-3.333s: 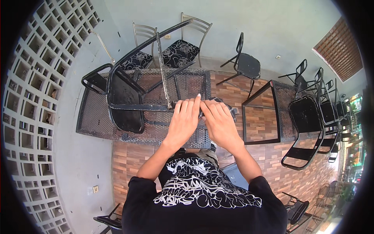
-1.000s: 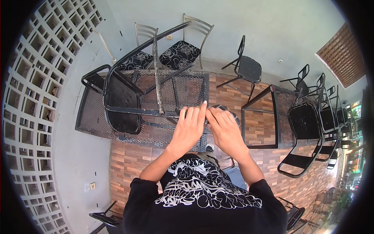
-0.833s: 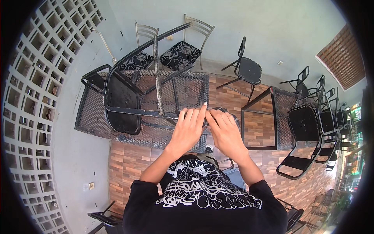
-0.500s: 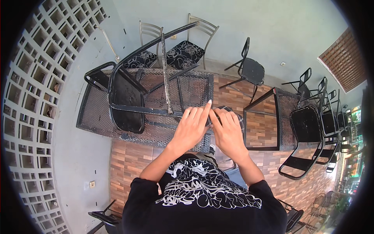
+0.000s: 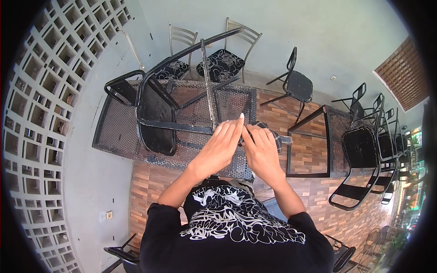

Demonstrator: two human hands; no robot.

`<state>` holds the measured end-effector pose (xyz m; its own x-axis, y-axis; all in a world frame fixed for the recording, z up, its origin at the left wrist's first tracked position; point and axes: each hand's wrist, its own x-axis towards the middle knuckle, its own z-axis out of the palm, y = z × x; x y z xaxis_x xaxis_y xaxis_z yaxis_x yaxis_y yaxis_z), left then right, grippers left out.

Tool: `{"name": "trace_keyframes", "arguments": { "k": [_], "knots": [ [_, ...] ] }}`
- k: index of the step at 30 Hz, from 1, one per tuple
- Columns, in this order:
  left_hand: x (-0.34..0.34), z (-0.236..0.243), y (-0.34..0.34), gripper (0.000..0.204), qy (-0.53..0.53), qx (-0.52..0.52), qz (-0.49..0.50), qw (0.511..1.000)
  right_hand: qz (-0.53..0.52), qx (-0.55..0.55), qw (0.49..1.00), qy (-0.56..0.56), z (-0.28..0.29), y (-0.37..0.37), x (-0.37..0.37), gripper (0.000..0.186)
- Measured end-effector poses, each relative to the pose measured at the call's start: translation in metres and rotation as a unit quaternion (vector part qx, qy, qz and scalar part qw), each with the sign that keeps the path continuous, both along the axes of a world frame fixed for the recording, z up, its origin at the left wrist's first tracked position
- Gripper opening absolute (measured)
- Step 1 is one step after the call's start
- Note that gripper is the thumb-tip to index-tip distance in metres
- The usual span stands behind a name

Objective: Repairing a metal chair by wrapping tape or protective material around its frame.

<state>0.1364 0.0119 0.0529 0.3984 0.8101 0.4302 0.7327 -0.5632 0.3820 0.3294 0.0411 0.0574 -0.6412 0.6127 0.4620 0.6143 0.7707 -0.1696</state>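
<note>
A black metal chair (image 5: 157, 113) lies tipped over on a mesh-topped table (image 5: 114, 136). Its lower tube runs under my left hand (image 5: 218, 145), whose fingers bend over it while the index finger points forward. My right hand (image 5: 261, 148) is closed over a dark checked cloth (image 5: 273, 136), close against the left hand. A worn grey-brown end (image 5: 286, 140) sticks out past the cloth; it looks like the tip of the chair's leg. My palms and the thumb sides are hidden. A scuffed, whitish crossbar (image 5: 207, 82) rises just beyond my left hand.
Two chairs with patterned seats (image 5: 221, 63) stand by the far wall. A black chair (image 5: 298, 84) is further right, and several more chairs (image 5: 359, 145) crowd the right side. An open black table frame (image 5: 327, 141) stands nearby. A pierced block wall (image 5: 50, 113) borders the left.
Both hands have slid a little left along the chair's tube. More of the checked cloth and the worn end now show to the right of my right hand. The view has shifted slightly.
</note>
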Motion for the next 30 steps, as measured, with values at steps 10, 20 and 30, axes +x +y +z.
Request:
{"name": "trace_keyframes", "arguments": {
  "k": [10, 20, 30],
  "knots": [
    [0.001, -0.001, 0.005, 0.083, 0.008, 0.020, 0.002, 1.000, 0.028, -0.004, 0.999, 0.016, 0.004, 0.004, 0.013, 0.049],
    [0.038, 0.006, 0.011, 0.080, 0.016, 0.011, 0.005, 1.000, 0.044, -0.014, 0.999, 0.009, 0.014, 0.010, 0.055, 0.053],
    [0.046, 0.008, 0.005, 0.074, 0.011, 0.038, 0.036, 0.999, 0.065, -0.045, 0.997, -0.009, 0.022, 0.012, 0.061, 0.057]
  ]
}}
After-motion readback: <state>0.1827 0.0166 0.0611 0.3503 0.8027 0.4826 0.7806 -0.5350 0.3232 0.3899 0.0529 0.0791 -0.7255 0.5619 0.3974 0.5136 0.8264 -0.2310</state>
